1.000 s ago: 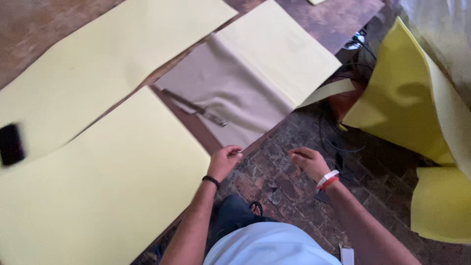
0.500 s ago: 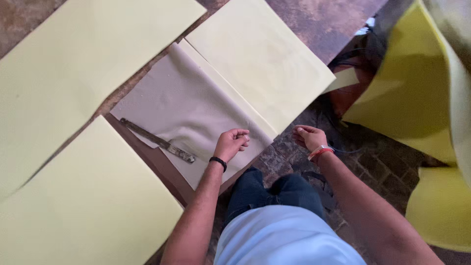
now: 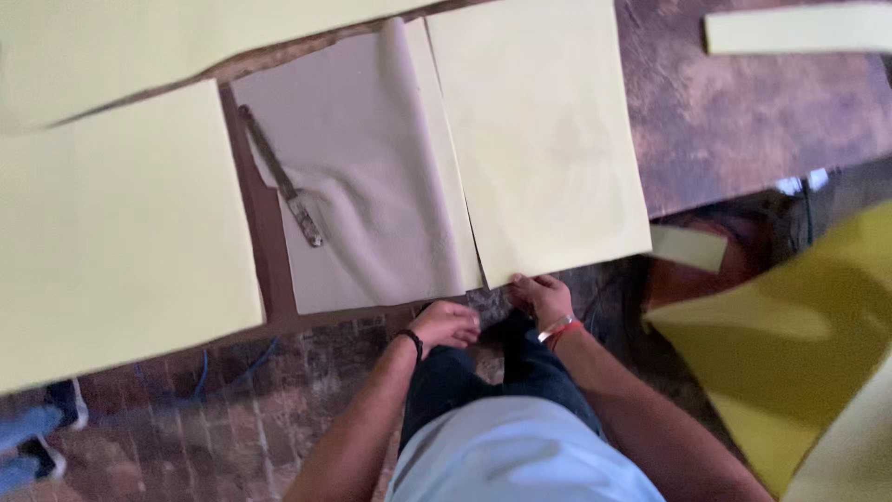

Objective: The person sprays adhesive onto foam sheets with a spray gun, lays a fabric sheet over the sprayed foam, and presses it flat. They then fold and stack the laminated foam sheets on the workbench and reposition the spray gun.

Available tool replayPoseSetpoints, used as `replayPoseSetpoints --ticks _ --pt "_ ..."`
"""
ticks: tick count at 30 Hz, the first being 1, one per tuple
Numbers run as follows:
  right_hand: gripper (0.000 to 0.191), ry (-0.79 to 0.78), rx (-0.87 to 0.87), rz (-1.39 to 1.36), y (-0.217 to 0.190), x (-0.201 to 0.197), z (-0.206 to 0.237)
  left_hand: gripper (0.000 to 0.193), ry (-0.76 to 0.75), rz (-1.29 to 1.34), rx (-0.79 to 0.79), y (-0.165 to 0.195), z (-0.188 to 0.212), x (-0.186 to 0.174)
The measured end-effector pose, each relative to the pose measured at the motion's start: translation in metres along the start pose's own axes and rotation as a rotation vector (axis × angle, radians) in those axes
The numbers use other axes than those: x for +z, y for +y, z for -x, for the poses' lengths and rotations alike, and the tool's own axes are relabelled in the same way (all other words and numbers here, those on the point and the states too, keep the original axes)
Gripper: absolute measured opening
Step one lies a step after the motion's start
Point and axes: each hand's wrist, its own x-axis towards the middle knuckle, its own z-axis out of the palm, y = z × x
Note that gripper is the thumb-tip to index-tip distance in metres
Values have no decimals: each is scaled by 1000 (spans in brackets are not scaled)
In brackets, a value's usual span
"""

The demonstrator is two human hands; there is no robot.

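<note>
We saw a pale yellow sheet (image 3: pixel 544 139) lying flat on the floor (image 3: pixel 743 112), and its near corner was right at our right hand (image 3: pixel 542 296). The fingers of that hand were bent down on the sheet's edge, but we could not tell if they pinched it. Our left hand (image 3: pixel 449 323) was just beside, curled loosely at the bottom edge of a tan sheet (image 3: pixel 372 186). We could not tell if it held anything. A long metal knife (image 3: pixel 282 177) lay on the tan sheet, well apart from both hands. A big yellow sheet (image 3: pixel 121 223) lay to the left. More yellow sheets (image 3: pixel 780 353) were bent up on the right.
</note>
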Motion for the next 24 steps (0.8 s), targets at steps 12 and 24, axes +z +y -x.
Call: replayPoseSetpoints --ticks 12,24 --pt "10 -36 -57 66 -11 5 9 25 443 1030 437 -2 -21 40" --pt "9 -57 -33 71 3 6 -7 27 508 829 433 -11 -22 32"
